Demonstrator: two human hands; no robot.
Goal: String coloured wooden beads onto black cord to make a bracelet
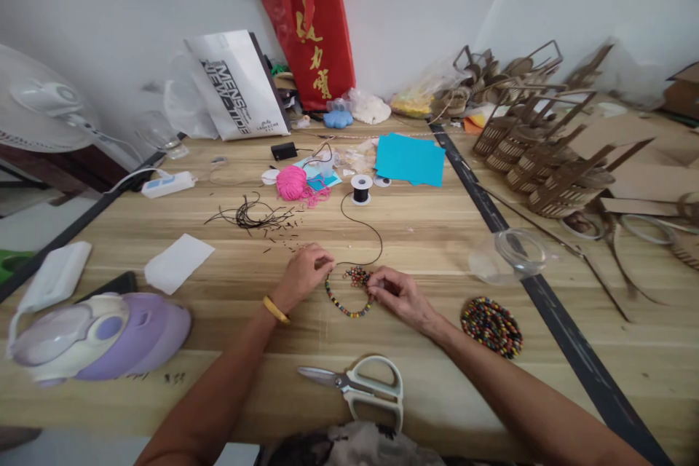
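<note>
A beaded string [348,313] of small coloured beads curves on the table between my two hands. My left hand [309,269], with a yellow bracelet on its wrist, pinches the string's left end, where the black cord begins. That black cord [381,237] runs back in a loop to a spool [361,189] standing upright. My right hand [398,293] is closed at the other end of the string, its fingertips together beside a small pile of loose beads [357,276]. Whether a bead is between those fingertips is too small to see.
White-handled scissors [349,382] lie near the front edge. A coil of beads [491,328] sits at right, below a clear plastic lid [507,255]. Pink yarn [292,182], black cord pieces [251,215] and blue sheets [411,159] are farther back. Woven baskets [562,167] stand right; a purple-white device [103,338] left.
</note>
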